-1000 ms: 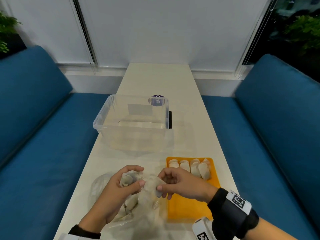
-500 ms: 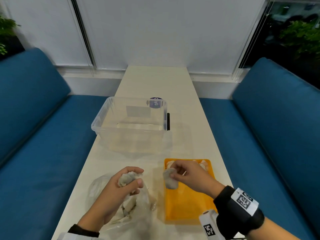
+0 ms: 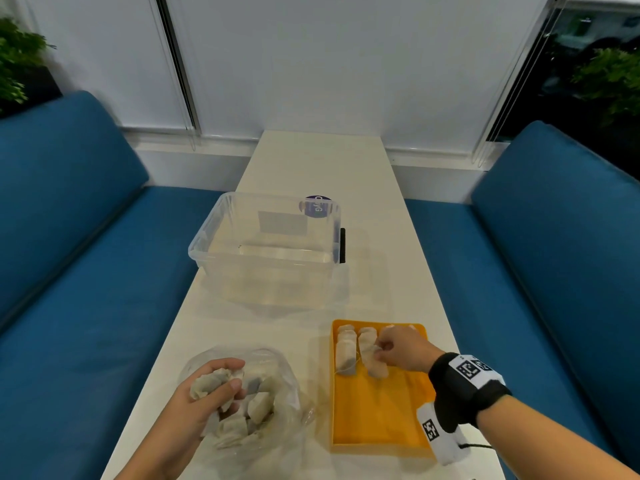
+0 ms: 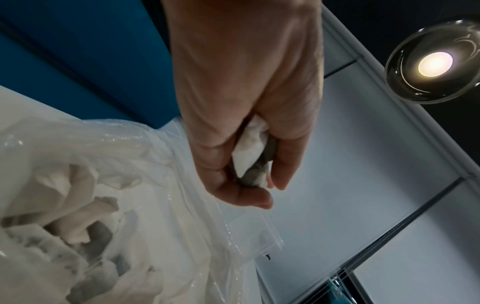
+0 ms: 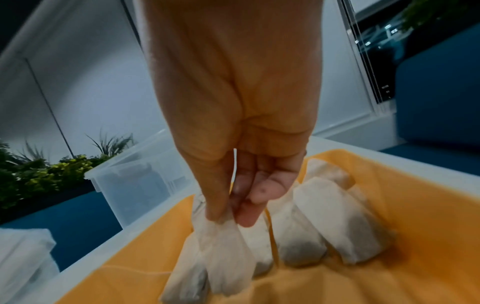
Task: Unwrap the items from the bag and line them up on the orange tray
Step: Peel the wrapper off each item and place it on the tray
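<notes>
White table (image 3: 322, 161): long, set between blue benches (image 3: 86, 271).
Clear plastic bin (image 3: 266, 251): mid-table, unmoved since the earlier frames.
Orange tray (image 3: 377, 420): near right, just beside the bag; a row of tea bags (image 3: 367, 336) lies along its far end.
Clear plastic bag (image 3: 273, 368): near left, holding more tea bags.
Right hand (image 3: 401, 348): half a second ago above the tray's near-left corner, now at the row, thumb and fingers pinching a tea bag (image 5: 223, 246) whose lower end rests on the tray.
Left hand (image 3: 211, 389): over the bag as before, fingers curled round a crumpled tea bag (image 4: 252, 152).
</notes>
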